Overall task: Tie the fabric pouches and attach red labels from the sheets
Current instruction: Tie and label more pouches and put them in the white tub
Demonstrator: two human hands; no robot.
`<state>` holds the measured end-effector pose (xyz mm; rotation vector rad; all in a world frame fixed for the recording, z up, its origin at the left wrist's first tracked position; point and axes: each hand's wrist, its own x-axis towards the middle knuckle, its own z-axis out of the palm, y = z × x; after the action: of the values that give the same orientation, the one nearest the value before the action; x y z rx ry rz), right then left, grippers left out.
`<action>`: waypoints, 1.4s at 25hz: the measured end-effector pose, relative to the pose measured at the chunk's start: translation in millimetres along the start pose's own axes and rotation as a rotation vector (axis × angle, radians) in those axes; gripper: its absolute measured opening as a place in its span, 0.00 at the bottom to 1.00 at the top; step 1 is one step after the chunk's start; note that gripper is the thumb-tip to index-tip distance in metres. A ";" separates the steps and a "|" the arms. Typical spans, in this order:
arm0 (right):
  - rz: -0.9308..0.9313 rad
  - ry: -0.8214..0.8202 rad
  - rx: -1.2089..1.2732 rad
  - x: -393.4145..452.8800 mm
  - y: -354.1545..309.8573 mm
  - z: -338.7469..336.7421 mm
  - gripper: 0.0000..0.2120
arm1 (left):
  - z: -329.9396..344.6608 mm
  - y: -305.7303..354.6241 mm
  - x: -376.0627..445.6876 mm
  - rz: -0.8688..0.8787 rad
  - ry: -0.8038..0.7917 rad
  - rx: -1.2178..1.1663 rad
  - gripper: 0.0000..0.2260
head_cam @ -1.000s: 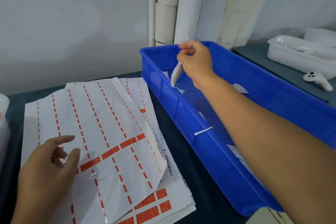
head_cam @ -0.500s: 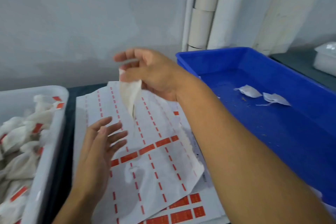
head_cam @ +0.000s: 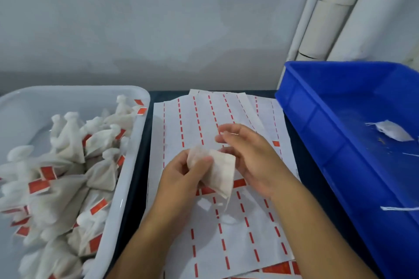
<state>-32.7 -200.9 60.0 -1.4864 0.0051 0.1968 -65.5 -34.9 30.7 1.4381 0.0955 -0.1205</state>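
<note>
A small off-white fabric pouch [head_cam: 221,171] hangs above the label sheets [head_cam: 213,120] in the middle of the table. My left hand [head_cam: 181,179] pinches its upper left corner between thumb and fingers. My right hand [head_cam: 249,156] is beside the pouch on the right, fingers loosely bent, its thumb and forefinger tips close together above the pouch; whether they hold a string is too small to tell. The sheets are white backing paper with red dashed remnants and a row of red labels [head_cam: 239,183] partly hidden behind the pouch.
A white tub [head_cam: 133,165] at the left is full of tied pouches with red labels. A blue crate [head_cam: 322,142] at the right holds one loose pouch [head_cam: 392,130] and bits of white string. White pipes run up the wall behind the crate.
The right hand carried a pouch from the blue crate leftward over the sheets and lowered it. The left hand rose from the sheet and took the pouch's corner. The view swung left.
</note>
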 end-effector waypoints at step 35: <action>-0.269 -0.078 -0.301 -44.6 2.9 -2.5 0.13 | 4.0 -4.8 -5.0 0.168 -0.107 0.270 0.33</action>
<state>-76.7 -208.8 62.5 -1.7590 -0.2973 0.0370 -71.1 -39.3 27.2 1.6987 -0.1345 -0.0738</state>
